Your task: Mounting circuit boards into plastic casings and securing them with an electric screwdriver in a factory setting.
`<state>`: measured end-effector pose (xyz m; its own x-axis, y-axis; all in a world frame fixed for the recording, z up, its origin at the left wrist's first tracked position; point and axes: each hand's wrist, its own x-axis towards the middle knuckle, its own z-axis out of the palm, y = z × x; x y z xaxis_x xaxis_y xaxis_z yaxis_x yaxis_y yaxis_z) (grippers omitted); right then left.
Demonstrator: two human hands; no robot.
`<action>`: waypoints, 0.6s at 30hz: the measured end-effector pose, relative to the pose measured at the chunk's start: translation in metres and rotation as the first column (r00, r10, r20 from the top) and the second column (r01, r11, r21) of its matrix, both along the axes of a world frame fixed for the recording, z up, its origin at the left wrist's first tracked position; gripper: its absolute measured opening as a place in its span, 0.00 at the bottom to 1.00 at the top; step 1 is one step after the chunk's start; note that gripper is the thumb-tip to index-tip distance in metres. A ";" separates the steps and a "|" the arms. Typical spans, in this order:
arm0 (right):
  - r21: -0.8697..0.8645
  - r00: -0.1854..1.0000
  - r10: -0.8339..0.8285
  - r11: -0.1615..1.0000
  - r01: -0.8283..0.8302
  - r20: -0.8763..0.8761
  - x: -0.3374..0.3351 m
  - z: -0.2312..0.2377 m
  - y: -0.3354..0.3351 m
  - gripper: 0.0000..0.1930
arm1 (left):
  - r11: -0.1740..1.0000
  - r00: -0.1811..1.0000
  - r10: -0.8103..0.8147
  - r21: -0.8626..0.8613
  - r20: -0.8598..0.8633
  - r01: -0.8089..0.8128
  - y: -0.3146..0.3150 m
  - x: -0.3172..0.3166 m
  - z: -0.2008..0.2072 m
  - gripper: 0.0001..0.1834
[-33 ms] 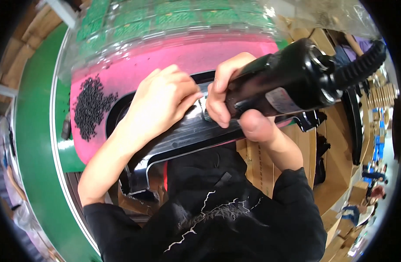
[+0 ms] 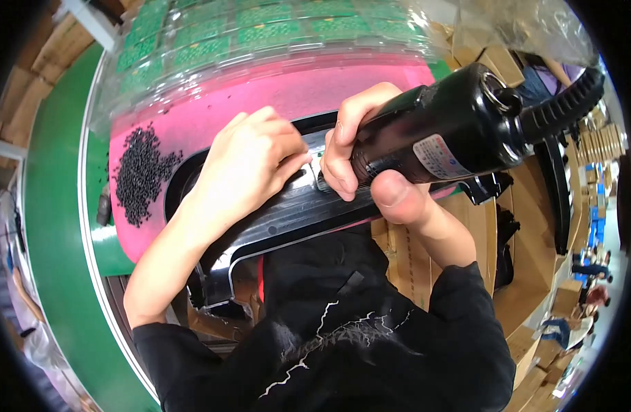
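a view from above, looking down at a person's two bare hands at work on a pink mat (image 2: 212,113). the right hand (image 2: 370,161) is clenched around the barrel of a black electric screwdriver (image 2: 442,134), fingers curled over the top and the thumb pressed along the underside. the tool lies tilted, its nose pointing down and left toward the middle of the picture; the tip itself is hidden behind the fingers. a thick black ribbed cable (image 2: 559,103) leaves the back end of the tool toward the upper right.

the left hand (image 2: 250,165) rests palm down on a long black plastic frame (image 2: 288,213), fingers bent and pressing on it just beside the nose of the tool. whether it pinches anything small underneath cannot be told. the frame lies across the mat from lower left to right, its lower left end hanging past the mat's edge in front of the person's chest.

a loose heap of small black screws (image 2: 142,172) sits on the mat to the left, apart from both hands. behind the mat, clear plastic trays of green circuit boards (image 2: 260,31) stretch across the top. a green belt (image 2: 51,206) curves down the left side. cardboard boxes (image 2: 480,226) stand at the right, below the tool. the person wears a black long-sleeved top (image 2: 343,343).
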<state>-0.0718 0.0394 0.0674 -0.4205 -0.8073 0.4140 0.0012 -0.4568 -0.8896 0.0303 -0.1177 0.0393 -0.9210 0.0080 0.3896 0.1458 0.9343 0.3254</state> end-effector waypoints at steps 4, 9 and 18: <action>-0.148 0.996 -0.068 0.987 0.057 -0.066 -0.011 0.018 0.018 0.33 | 0.994 0.994 -0.105 0.001 0.030 0.105 0.006 -0.002 0.004 0.07; -0.381 0.999 -0.017 0.924 0.028 0.031 -0.017 0.025 0.023 0.38 | 0.929 0.981 -0.196 0.322 0.003 0.185 0.012 -0.005 0.011 0.09; -0.489 0.989 0.083 0.862 -0.131 -0.118 -0.040 0.023 0.034 0.35 | 0.885 0.976 -0.170 0.415 -0.135 0.212 0.018 0.000 0.017 0.14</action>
<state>-0.1120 0.0730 0.0909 -0.2849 -0.5242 0.8025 0.0064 -0.8382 -0.5453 0.0302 -0.0993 0.0564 -0.8782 -0.0050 0.4782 0.3560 0.6610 0.6606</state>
